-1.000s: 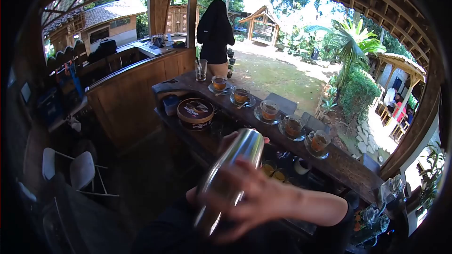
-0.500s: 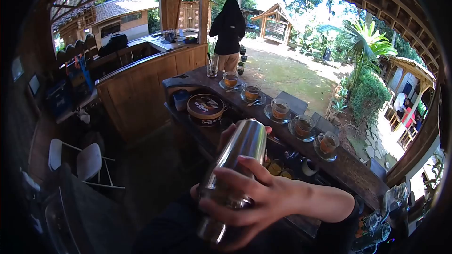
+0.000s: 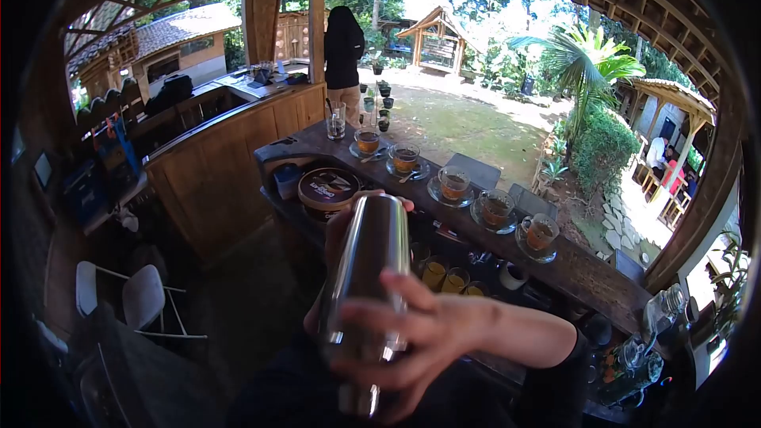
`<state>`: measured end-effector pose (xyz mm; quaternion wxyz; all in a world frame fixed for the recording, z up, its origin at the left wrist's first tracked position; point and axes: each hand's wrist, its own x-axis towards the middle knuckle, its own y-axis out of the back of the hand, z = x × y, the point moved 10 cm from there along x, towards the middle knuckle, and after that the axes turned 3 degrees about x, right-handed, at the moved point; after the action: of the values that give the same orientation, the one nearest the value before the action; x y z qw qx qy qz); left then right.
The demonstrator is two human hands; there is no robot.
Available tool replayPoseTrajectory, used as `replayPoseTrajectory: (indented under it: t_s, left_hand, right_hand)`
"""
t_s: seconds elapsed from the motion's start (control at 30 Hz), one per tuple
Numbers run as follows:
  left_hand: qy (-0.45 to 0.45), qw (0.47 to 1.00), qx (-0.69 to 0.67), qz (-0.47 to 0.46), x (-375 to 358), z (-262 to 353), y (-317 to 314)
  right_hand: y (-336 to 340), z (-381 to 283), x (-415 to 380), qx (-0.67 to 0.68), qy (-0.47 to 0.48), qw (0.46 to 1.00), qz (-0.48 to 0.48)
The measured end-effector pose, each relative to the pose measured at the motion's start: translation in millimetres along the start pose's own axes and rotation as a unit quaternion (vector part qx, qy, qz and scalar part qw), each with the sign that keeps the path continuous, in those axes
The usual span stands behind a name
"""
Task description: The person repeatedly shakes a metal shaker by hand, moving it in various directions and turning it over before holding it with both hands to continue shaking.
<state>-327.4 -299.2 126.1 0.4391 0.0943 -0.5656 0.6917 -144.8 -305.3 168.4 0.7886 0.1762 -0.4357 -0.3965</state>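
Observation:
A shiny metal cocktail shaker (image 3: 371, 250) is held up in front of me, tilted, its flat end pointing away and its narrower capped end toward my body. My right hand (image 3: 420, 329) wraps round the lower part, fingers spread across the metal and slightly blurred. Behind the shaker is my left hand (image 3: 336, 239), mostly hidden, its fingers closed round the far side with a fingertip showing at the top. Beyond, on the wooden counter (image 3: 587, 281), stands a row of glass cups of brown drink, among them a near cup (image 3: 541, 233) on a saucer.
A round brown tub (image 3: 329, 190) sits on the lower shelf at left. Several glasses of yellow liquid (image 3: 434, 273) stand below the counter. Glass jars (image 3: 664, 309) are at right, a folding chair (image 3: 144, 297) at left. A person in black (image 3: 343, 51) stands outside.
The shaker, in both hands, has swung a little left and stands more upright in view. My view has shifted slightly right. The person outside has moved farther off.

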Motion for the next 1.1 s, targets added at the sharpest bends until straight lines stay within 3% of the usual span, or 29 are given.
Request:
replayPoseTrajectory:
  t_s: [0.03,0.07,0.1,0.13,0.17,0.2,0.23,0.27,0.3,0.33,0.37,0.43,0.47,0.5,0.57,0.6,0.67,0.7,0.73,0.77,0.8,0.83,0.87,0.9,0.97,1.03,1.1]
  left_hand:
    - [0.172,0.980,-0.059,0.081,-8,-25,13]
    - [0.171,0.980,-0.060,0.081,-65,-98,102]
    - [-0.055,0.963,0.262,0.038,-12,-65,177]
    - [0.055,0.992,-0.088,-0.067,-12,-53,66]
    - [0.123,0.986,-0.036,0.107,-19,-62,86]
    - [0.126,0.984,-0.022,0.122,-21,-57,76]
    - [0.127,0.981,-0.010,0.143,-28,-55,75]
    - [0.056,0.986,0.136,0.076,-32,-51,117]
    - [-0.016,0.960,0.280,0.011,-40,-49,153]
    - [0.096,0.991,0.089,0.032,-38,-42,105]
    - [0.201,0.973,-0.107,0.047,-34,-34,45]
    - [0.099,0.992,-0.027,-0.079,-18,-10,21]
    - [0.178,0.969,-0.151,0.084,-29,-24,28]
    - [0.177,0.969,-0.149,0.084,-30,-35,48]
    - [0.038,0.979,-0.086,0.184,-36,-43,128]
    - [0.072,0.970,-0.176,0.152,-43,-51,116]
    - [0.111,0.972,-0.148,0.147,-39,-31,97]
    - [0.150,0.969,-0.125,0.154,-43,-25,88]
    - [0.189,0.962,-0.103,0.165,-49,-21,82]
    - [0.228,0.954,-0.080,0.176,-55,-22,81]
    - [0.086,0.996,-0.023,0.022,-34,2,53]
    - [-0.058,0.988,0.036,-0.136,-32,25,21]
    - [-0.069,0.990,0.060,-0.112,-36,30,28]
    - [0.080,0.997,-0.008,0.018,-43,12,60]
    - [0.142,0.929,-0.248,0.235,-47,-26,63]
    - [0.029,0.990,-0.102,0.094,-31,-45,147]
    - [0.002,0.974,-0.124,0.190,-33,-28,92]
  right_hand:
    - [1,23,-12,0.061,-0.048,0.997,0.016]
    - [-8,60,-35,0.111,-0.161,0.981,-0.003]
    - [-23,90,-61,0.159,-0.271,0.949,-0.022]
    - [-29,113,-84,0.221,-0.358,0.906,0.039]
    - [-29,133,-106,0.274,-0.440,0.849,0.101]
    - [-25,136,-105,0.267,-0.439,0.852,0.100]
    - [-25,118,-83,0.216,-0.338,0.915,0.034]
    - [-28,93,-63,0.170,-0.230,0.958,-0.034]
    - [-24,90,-41,0.301,-0.337,0.892,-0.035]
    - [-25,45,-16,0.166,-0.157,0.970,-0.079]
    - [-10,15,6,0.065,-0.045,0.997,-0.002]
    - [-15,4,13,0.030,0.004,0.998,-0.049]
    - [-23,35,0,0.161,-0.106,0.980,-0.043]
    - [-41,69,-25,0.286,-0.212,0.934,-0.036]
    - [-54,115,-66,0.272,-0.351,0.896,0.013]
    - [-56,116,-67,0.270,-0.346,0.899,0.010]
    - [-68,116,-73,0.279,-0.380,0.882,-0.021]
    - [-54,83,-46,0.230,-0.194,0.954,0.015]
    - [-63,76,-28,0.335,-0.315,0.888,-0.016]
    - [-50,22,0,0.113,-0.051,0.992,-0.028]
    - [-52,-5,11,0.079,-0.013,0.995,-0.065]
    - [-50,-3,13,0.079,-0.015,0.995,-0.062]
    - [-47,2,13,0.112,-0.026,0.992,-0.058]
    - [-44,8,13,0.146,-0.037,0.987,-0.055]
    - [-60,82,-26,0.293,-0.238,0.926,-0.015]
    - [-71,126,-67,0.283,-0.365,0.886,0.037]
    - [-67,129,-69,0.276,-0.391,0.876,0.055]
